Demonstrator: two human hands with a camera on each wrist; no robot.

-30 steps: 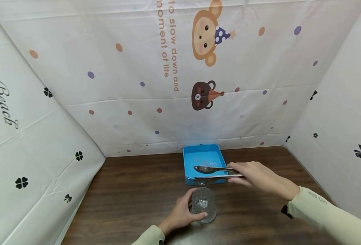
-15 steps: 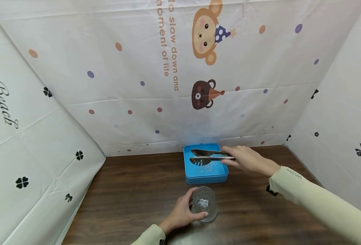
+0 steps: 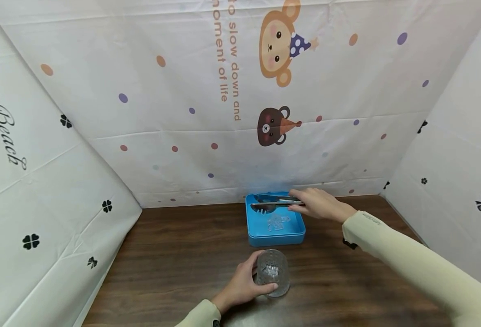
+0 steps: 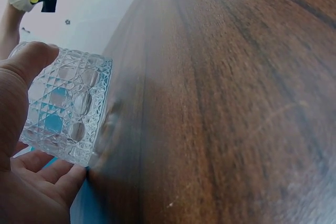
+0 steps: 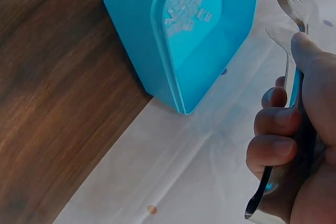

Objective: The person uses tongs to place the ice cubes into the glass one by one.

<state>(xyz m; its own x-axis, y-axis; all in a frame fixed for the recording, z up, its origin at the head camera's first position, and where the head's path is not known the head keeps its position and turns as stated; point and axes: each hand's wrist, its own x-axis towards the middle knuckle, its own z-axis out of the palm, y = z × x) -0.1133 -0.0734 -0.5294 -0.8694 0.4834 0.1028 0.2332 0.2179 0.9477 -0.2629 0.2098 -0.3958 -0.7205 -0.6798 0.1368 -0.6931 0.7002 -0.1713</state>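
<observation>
My left hand [image 3: 242, 282] grips a clear patterned drinking glass [image 3: 274, 273] that stands upright on the wooden table. Some clear pieces show inside the glass in the head view. In the left wrist view its cut diamond pattern and rounded bumps [image 4: 79, 103] are plain, thumb on one side and fingers on the other. My right hand [image 3: 318, 203] holds metal serving tongs [image 3: 265, 207] over the back part of a blue tray [image 3: 277, 240]. One tong end is forked, the other spoon-shaped, and they stand apart with nothing between them. Clear ice-like pieces [image 3: 278, 222] lie in the tray.
The brown wooden table [image 3: 183, 254] runs back to a white printed cloth [image 3: 175, 172] hanging behind the tray. More white cloth hangs at the left [image 3: 61, 218] and the right [image 3: 449, 181].
My right hand has carried the tongs from above the tray's front edge back over its rear part. My left hand and the glass have stayed in place.
</observation>
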